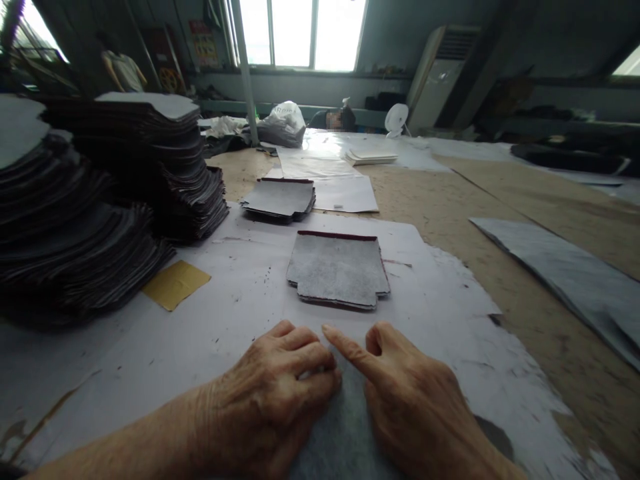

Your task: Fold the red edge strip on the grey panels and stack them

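A grey, felt-like sheet [345,433] lies in front of me at the bottom of the head view, partly covered by both hands. My left hand [280,383] is closed, its bent fingers pressed together at the sheet's left side. My right hand [415,393] rests on the right side with one finger stretched toward the left fingers; the rest are curled on the sheet, their tips hidden. Just beyond lies a small stack of notched grey pieces [340,270] with a dark red strip along the far edge. Farther back is a similar stack [279,199].
Tall stacks of dark sheets [185,173] stand on the left, near a yellow card [177,285]. White paper [240,267] covers the near table. A long grey strip [560,273] lies at right. Behind are plastic bags [285,123], a small fan [397,119] and a person [125,70].
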Motion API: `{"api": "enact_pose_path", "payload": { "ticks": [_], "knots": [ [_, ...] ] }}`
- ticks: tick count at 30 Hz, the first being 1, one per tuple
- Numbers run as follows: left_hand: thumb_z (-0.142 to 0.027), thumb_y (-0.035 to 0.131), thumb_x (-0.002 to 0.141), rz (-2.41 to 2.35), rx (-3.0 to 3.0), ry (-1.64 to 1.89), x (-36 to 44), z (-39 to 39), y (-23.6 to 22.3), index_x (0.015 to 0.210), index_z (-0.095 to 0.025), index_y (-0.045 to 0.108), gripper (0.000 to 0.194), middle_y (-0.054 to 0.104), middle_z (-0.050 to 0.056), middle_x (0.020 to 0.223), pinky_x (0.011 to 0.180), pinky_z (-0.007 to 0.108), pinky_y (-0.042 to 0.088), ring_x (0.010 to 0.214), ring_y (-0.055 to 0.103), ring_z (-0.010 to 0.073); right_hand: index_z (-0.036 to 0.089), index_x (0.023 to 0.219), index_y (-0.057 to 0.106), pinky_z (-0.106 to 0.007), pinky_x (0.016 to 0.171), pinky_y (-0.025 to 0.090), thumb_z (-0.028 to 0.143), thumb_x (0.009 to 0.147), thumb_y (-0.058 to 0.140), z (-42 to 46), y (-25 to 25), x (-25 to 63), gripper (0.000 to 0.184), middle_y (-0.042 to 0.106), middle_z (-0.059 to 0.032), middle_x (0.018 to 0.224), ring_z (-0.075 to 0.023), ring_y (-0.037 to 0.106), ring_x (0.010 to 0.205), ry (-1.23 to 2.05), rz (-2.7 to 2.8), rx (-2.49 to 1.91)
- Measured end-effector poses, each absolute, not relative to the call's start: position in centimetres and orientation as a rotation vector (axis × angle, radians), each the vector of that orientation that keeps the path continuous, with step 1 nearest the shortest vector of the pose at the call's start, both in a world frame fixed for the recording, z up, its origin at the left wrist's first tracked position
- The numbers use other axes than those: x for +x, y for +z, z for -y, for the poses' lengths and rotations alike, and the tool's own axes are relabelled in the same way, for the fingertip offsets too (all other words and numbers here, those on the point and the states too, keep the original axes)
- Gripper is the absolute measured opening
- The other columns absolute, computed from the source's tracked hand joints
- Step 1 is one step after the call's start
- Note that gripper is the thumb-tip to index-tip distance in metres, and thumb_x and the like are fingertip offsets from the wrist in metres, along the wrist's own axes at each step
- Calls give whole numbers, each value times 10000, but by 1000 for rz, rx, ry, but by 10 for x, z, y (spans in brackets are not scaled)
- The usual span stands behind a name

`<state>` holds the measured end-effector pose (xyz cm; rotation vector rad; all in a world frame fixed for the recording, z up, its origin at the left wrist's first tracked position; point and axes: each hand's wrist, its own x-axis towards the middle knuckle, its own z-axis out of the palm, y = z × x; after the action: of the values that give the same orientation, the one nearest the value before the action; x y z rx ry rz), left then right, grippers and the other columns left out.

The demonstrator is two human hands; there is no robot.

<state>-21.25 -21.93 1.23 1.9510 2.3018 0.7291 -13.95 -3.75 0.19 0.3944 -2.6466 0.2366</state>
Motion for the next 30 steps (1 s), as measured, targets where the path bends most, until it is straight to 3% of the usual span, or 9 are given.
{"api": "enact_pose_path", "payload": {
  "ticks": [3, 8, 14, 18, 25, 30],
  "knots": [
    [-134, 445, 808, -2313, 1926, 716, -213, 219, 15, 1035, -151, 550, 251, 567, 56, 956, 767, 398, 410, 849, 494, 201, 160, 1131, 582, -256, 602, 491, 68, 802, 437, 29, 17, -135, 371, 585, -56, 822, -152, 579, 748, 337, 2432, 313],
    [-130, 411, 849, -2334, 1972, 735, -211, 221, 14, 1103, -168, 527, 282, 536, 80, 1064, 809, 393, 439, 909, 506, 198, 181, 1006, 631, -234, 711, 462, 181, 851, 495, 5, 39, -98, 206, 612, -36, 880, -125, 571, 799, 164, 2305, 105],
    [-132, 440, 852, -2534, 2045, 827, -212, 230, 3, 1234, -160, 458, 384, 482, 119, 1185, 819, 359, 479, 1030, 487, 227, 193, 998, 614, -257, 680, 450, 184, 859, 487, -9, 21, -23, 189, 617, -37, 875, -147, 570, 813, -16, 2428, -137],
    [-132, 485, 840, -2382, 2211, 848, -208, 204, 12, 1183, -173, 505, 346, 547, 92, 1077, 737, 305, 498, 934, 529, 193, 172, 1037, 604, -243, 676, 455, 147, 852, 478, -7, 5, 1, 225, 621, -48, 891, -141, 568, 815, -17, 2486, -175],
    [-150, 482, 823, -2279, 2028, 1055, -179, 120, 8, 1010, -177, 602, 223, 607, 65, 895, 701, 422, 498, 786, 552, 206, 99, 1084, 612, -296, 637, 471, 84, 820, 413, -4, -4, -12, 330, 636, -83, 855, -180, 561, 757, -2, 2508, -58],
    [-122, 495, 820, -2267, 1998, 1117, -174, 107, -4, 944, -183, 641, 201, 599, 47, 818, 665, 387, 487, 727, 536, 181, 94, 1047, 638, -312, 622, 453, 68, 806, 360, -5, -8, -14, 369, 642, -86, 848, -195, 543, 740, -22, 2507, -54]
  ]
}}
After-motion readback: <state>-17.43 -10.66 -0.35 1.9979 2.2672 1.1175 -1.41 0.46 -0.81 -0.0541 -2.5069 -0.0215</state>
